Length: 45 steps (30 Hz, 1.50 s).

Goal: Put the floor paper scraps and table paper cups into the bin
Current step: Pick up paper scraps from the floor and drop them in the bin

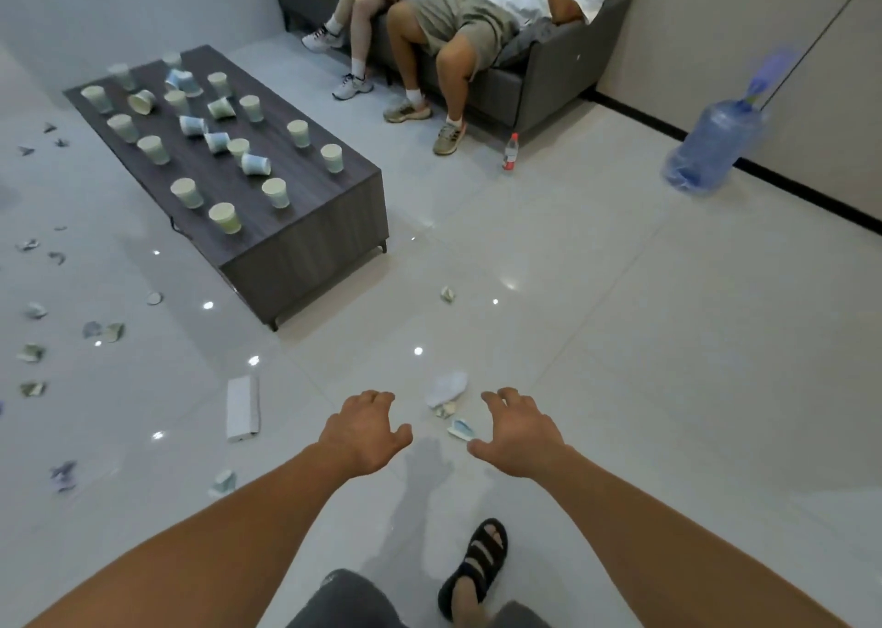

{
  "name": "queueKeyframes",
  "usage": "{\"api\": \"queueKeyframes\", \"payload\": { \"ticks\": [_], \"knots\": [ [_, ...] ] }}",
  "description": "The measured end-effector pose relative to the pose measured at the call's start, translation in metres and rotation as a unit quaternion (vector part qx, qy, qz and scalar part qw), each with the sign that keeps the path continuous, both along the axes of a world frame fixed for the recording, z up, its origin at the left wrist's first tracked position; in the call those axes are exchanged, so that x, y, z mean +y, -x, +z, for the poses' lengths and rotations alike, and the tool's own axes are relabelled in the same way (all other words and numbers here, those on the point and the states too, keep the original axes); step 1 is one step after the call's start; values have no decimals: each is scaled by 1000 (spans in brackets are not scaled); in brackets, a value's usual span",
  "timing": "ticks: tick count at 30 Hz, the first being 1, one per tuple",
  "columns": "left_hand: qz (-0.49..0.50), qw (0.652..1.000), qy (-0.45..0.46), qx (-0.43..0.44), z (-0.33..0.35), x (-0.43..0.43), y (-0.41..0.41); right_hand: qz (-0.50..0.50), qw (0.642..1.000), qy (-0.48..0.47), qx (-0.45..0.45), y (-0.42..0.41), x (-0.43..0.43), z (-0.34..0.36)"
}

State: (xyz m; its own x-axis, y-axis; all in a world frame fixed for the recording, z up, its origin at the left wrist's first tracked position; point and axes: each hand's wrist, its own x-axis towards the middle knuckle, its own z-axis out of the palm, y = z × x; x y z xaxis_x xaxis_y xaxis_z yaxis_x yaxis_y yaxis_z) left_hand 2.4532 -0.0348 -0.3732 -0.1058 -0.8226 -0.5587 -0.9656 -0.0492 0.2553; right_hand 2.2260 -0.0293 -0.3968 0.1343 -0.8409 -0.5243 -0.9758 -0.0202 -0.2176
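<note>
Both my hands reach forward over the pale tiled floor, palms down, fingers loosely curled and holding nothing. My left hand (365, 432) and my right hand (518, 432) flank a small cluster of paper scraps (448, 391) lying just ahead between them. More paper scraps (33, 353) are scattered over the floor at the left. Several paper cups (224, 217), some upright and some tipped over, stand on the dark low table (305, 255) at the upper left. No bin is in view.
A white flat box (243, 408) lies on the floor left of my hands. Two people sit on a grey sofa (539, 78) at the back, a small bottle (510, 150) by it. A blue water jug (716, 150) stands by the right wall. My sandalled foot (477, 565) is below.
</note>
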Motion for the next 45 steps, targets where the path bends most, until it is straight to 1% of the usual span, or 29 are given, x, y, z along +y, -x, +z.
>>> {"api": "queueKeyframes", "payload": {
  "ticks": [8, 13, 16, 19, 22, 26, 29, 32, 35, 40, 43, 45],
  "knots": [
    [57, 997, -50, 35, -39, -67, 19, 64, 997, -36, 12, 13, -88, -35],
    [51, 994, -86, 43, -87, -120, 17, 59, 996, -73, 7, 12, -133, -82],
    [59, 992, -108, 38, -124, -147, 20, 64, 994, -88, 9, 16, -159, -126],
    [85, 988, -115, 48, -175, -162, 29, 62, 991, -113, 20, 23, -184, -187],
    [114, 984, -124, 55, -239, -163, 44, 78, 987, -140, 32, 28, -207, -264],
    [158, 973, -156, 61, -352, -155, 65, 114, 978, -169, 48, 30, -224, -396],
    [169, 967, -180, 63, -441, -151, 74, 129, 973, -186, 47, 29, -220, -493],
    [174, 965, -185, 71, -525, -149, 79, 145, 971, -186, 48, 32, -215, -581],
    [165, 967, -176, 77, -597, -149, 85, 158, 971, -169, 57, 35, -213, -655],
    [181, 964, -172, 88, -669, -145, 91, 136, 982, -123, 52, 30, -199, -725],
    [198, 957, -187, 96, -687, -139, 93, 113, 988, -101, 31, 31, -193, -740],
    [217, 950, -199, 105, -689, -138, 93, 105, 990, -98, 3, 35, -193, -737]
  ]
}}
